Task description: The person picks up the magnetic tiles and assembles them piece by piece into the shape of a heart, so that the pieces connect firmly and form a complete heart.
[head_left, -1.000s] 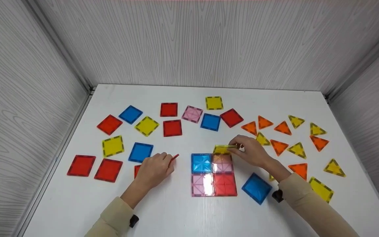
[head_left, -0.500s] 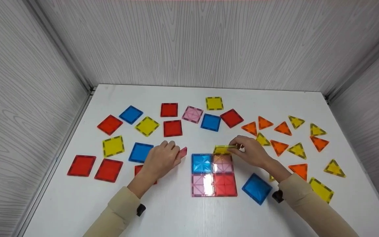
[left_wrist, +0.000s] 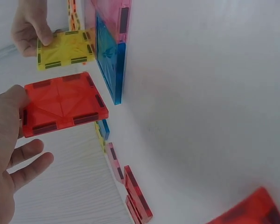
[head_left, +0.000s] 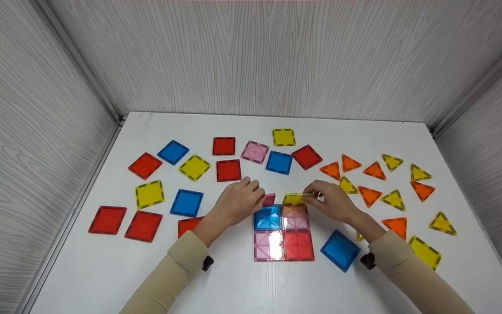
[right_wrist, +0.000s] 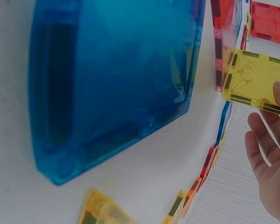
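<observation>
My left hand (head_left: 238,200) pinches a red square magnetic tile (left_wrist: 63,105) by one edge, thumb on its face. In the head view that tile stands on edge close behind the blue tile (head_left: 267,218) of a flat two-by-two block. My right hand (head_left: 331,198) pinches a yellow square magnetic tile (right_wrist: 259,77), which stands upright at the block's back edge, behind its upper right pink tile (head_left: 295,223). A gap shows between the two held tiles. The block's front row has a pink tile (head_left: 266,245) and a red tile (head_left: 299,245).
A loose blue square (head_left: 340,250) lies right of the block, near the right wrist. Red, blue, yellow and pink squares (head_left: 255,151) are spread along the back and left. Orange and yellow triangles (head_left: 393,199) lie on the right. Walls enclose the white table (head_left: 242,288).
My left hand has moved right with the red tile, from left of the block to its back left edge, and turned the tile. My right hand stays with the yellow tile.
</observation>
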`<state>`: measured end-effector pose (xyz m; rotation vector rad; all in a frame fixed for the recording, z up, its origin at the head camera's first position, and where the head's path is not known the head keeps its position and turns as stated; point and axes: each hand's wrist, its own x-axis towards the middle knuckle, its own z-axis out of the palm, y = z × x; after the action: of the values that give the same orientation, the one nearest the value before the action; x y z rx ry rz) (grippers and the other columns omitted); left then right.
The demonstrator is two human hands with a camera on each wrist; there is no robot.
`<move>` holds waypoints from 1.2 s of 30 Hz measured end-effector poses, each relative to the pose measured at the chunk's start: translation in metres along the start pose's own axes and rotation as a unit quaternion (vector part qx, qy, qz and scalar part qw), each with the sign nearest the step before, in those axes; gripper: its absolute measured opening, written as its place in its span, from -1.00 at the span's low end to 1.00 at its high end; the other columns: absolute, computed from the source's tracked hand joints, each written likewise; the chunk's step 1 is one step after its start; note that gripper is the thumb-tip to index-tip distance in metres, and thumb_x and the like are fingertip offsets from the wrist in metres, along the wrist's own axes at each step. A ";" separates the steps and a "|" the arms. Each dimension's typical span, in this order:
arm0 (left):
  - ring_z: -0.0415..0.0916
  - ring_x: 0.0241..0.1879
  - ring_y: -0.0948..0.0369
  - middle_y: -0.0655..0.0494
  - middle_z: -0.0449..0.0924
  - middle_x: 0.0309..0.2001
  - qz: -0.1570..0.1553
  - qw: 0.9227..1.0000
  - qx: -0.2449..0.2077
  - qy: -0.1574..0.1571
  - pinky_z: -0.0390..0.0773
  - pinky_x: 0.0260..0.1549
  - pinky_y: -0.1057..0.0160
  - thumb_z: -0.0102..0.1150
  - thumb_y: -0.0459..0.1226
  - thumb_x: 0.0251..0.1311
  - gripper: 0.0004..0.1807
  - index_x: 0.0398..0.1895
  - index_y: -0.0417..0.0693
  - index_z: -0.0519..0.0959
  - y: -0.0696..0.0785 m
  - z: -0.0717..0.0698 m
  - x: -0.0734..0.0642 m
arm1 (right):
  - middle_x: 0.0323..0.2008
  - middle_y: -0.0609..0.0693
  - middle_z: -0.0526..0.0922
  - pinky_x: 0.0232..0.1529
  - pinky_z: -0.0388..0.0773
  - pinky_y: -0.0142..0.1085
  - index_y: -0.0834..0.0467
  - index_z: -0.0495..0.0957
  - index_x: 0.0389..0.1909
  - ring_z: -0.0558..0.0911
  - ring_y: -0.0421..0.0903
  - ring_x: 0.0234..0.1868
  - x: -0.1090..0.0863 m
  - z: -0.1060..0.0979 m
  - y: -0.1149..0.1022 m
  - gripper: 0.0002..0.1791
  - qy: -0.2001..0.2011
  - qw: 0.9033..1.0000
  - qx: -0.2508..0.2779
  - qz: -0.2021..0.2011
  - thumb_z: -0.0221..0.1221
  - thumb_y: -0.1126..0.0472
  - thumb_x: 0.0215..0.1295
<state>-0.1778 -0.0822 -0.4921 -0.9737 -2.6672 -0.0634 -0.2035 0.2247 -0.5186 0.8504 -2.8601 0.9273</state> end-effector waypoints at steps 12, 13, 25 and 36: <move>0.63 -0.09 0.16 0.05 0.73 -0.04 0.031 0.999 -0.041 -0.018 0.72 -0.15 0.30 0.25 -0.08 0.49 -0.75 0.05 0.02 0.70 0.001 0.015 0.022 | -0.16 -0.06 0.77 -0.06 0.70 -0.23 0.04 0.68 -0.07 0.66 -0.14 -0.15 0.001 0.000 0.000 -0.85 -0.006 1.000 -0.002 0.006 0.37 0.16 0.41; 0.63 -0.08 0.16 0.06 0.73 -0.04 0.030 0.998 -0.041 -0.021 0.72 -0.15 0.31 0.24 -0.08 0.49 -0.76 0.05 0.03 0.69 0.001 0.016 0.022 | -0.16 -0.06 0.77 -0.06 0.69 -0.26 0.04 0.68 -0.07 0.66 -0.15 -0.16 0.001 0.001 -0.001 -0.85 -0.005 1.000 -0.004 0.005 0.37 0.16 0.41; 0.63 -0.10 0.16 0.06 0.70 -0.04 0.024 0.999 -0.043 -0.022 0.72 -0.17 0.31 0.15 -0.07 0.55 -0.74 0.08 0.03 0.68 -0.002 0.022 0.028 | -0.23 -0.08 0.75 -0.10 0.69 -0.17 0.04 0.68 -0.13 0.62 -0.18 -0.21 0.000 0.001 -0.001 -0.86 0.006 1.000 -0.002 0.009 0.39 0.12 0.40; 0.61 0.01 0.14 0.03 0.69 0.04 -0.027 0.996 -0.078 -0.019 0.74 -0.09 0.25 0.23 0.01 0.48 -0.63 0.21 0.09 0.65 -0.011 0.011 0.013 | -0.21 -0.08 0.77 -0.11 0.65 -0.29 0.04 0.68 -0.10 0.64 -0.17 -0.21 -0.002 0.002 0.003 -0.84 0.016 1.000 0.003 0.004 0.40 0.11 0.38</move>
<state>-0.1974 -0.0814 -0.4977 -0.9583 -2.7562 -0.2720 -0.2035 0.2268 -0.5221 0.8180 -2.8372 0.9418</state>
